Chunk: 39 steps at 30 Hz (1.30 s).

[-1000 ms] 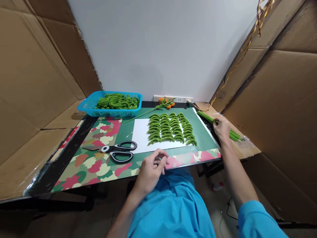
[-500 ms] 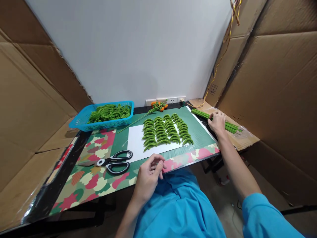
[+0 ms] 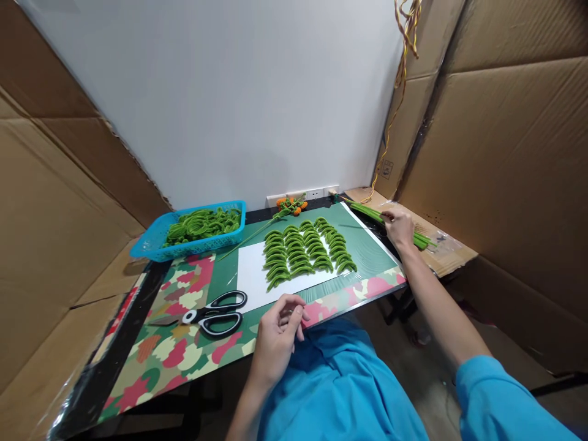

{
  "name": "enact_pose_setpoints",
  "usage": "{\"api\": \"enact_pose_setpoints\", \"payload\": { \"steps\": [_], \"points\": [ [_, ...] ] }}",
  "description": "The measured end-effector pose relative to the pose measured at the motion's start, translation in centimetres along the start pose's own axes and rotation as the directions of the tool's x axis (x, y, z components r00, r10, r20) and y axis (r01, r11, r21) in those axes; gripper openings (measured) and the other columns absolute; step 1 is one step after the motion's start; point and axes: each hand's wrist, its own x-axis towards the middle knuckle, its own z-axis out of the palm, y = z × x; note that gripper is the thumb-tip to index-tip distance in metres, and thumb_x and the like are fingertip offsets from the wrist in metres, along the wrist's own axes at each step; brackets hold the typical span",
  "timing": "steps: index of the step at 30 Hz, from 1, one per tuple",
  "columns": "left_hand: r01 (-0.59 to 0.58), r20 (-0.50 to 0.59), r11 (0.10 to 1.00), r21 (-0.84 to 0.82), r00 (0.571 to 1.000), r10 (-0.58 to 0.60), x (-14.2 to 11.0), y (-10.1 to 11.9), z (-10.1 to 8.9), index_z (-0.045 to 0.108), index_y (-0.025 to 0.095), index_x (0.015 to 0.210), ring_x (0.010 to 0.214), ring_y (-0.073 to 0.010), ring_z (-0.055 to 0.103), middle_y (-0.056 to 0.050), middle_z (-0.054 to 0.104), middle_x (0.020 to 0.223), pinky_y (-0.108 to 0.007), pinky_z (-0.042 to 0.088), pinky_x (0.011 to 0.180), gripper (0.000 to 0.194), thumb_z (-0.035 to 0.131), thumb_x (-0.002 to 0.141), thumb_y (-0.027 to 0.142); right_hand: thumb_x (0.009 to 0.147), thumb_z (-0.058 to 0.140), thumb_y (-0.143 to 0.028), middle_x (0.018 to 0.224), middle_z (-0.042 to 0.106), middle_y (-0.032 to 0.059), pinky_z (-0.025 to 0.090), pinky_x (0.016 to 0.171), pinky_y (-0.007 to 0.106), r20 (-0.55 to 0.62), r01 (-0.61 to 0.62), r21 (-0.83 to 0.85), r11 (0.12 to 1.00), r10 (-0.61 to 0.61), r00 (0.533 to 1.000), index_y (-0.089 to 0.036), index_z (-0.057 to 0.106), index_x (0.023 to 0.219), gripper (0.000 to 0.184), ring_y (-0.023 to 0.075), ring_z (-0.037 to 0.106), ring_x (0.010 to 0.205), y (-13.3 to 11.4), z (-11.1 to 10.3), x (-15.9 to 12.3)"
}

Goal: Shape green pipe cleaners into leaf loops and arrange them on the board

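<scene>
At the table's right side, my right hand (image 3: 399, 229) has its fingertips closed on a green pipe cleaner (image 3: 358, 206), one end of which sticks up from the bundle of straight green pipe cleaners (image 3: 420, 239) below. My left hand (image 3: 281, 331) hovers at the front edge, loosely curled, fingers a little apart, with nothing visible in it. In front of it, several rows of folded, curved green pipe-cleaner pieces (image 3: 301, 254) lie partly on a white sheet (image 3: 250, 278).
Black-handled scissors (image 3: 211, 313) lie on the left of the patterned mat (image 3: 179, 352). Behind them stands a blue basket (image 3: 184, 250) of bent green pieces. A stem with orange blooms (image 3: 294, 205) rests at the back. Cardboard walls (image 3: 505, 165) flank the table; twisted wires (image 3: 404, 67) hang at right.
My right hand has risen slightly from the bundle, and one pipe cleaner now stands apart from the others. My left hand stays almost still. The whole view has shifted a little.
</scene>
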Motion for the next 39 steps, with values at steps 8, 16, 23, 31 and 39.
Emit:
{"api": "enact_pose_setpoints", "payload": {
  "steps": [8,16,23,31,39],
  "points": [
    [-0.004,-0.006,1.000,0.010,1.000,0.004,-0.1,0.0,-0.3,0.065,0.021,0.105,0.054,-0.0136,0.057,-0.002,0.067,0.080,-0.019,0.039,0.039,0.036,0.068,0.094,0.055,0.109,0.046,-0.039,0.113,0.080,0.0137,0.047,0.079,0.033,-0.195,0.084,0.030,0.996,-0.076,0.978,-0.020,0.081,0.119,0.041,0.0270,0.072,0.094,-1.2,-0.5,-0.7],
    [-0.021,0.022,1.000,0.016,1.000,0.021,-0.1,-0.4,-0.6,0.064,0.021,0.106,0.056,-0.0125,0.058,-0.001,0.067,0.081,-0.020,0.039,0.042,0.033,0.066,0.098,0.054,0.109,0.048,-0.042,0.103,0.077,0.0116,0.047,0.096,0.039,-0.225,0.240,0.010,0.971,-0.232,0.946,-0.024,0.081,0.114,0.038,0.0285,0.066,0.102,-1.6,-0.4,-0.3],
    [-0.024,0.044,1.000,0.012,0.999,0.024,-0.1,-0.5,-0.6,0.065,0.021,0.108,0.056,-0.0118,0.057,-0.001,0.067,0.082,-0.020,0.038,0.043,0.032,0.065,0.099,0.052,0.109,0.046,-0.037,0.108,0.079,0.0126,0.048,0.079,0.031,-0.147,0.305,-0.022,0.952,-0.305,0.941,-0.021,0.075,0.124,0.036,0.0259,0.071,0.096,-2.4,0.6,-0.8],
    [-0.015,0.055,1.000,0.015,0.998,0.014,-0.1,-0.6,-0.6,0.065,0.021,0.111,0.058,-0.0121,0.058,-0.001,0.067,0.082,-0.020,0.038,0.045,0.033,0.064,0.100,0.053,0.101,0.042,-0.017,0.105,0.076,0.0120,0.037,0.057,0.029,-0.198,0.283,-0.099,0.954,-0.297,0.934,-0.016,0.067,0.121,0.032,0.0201,0.065,0.064,-2.4,1.0,-1.2],
    [-0.009,0.061,1.000,0.027,0.998,0.007,-0.3,-0.7,-0.5,0.066,0.021,0.111,0.058,-0.0129,0.057,-0.002,0.067,0.082,-0.020,0.035,0.044,0.036,0.064,0.099,0.055,0.103,0.039,-0.011,0.141,0.072,0.0140,0.044,0.108,0.044,-0.275,0.500,-0.195,0.844,-0.536,0.798,-0.020,0.071,0.136,0.047,0.0289,0.064,0.131,-3.7,-0.1,-1.5]
  ]
}}
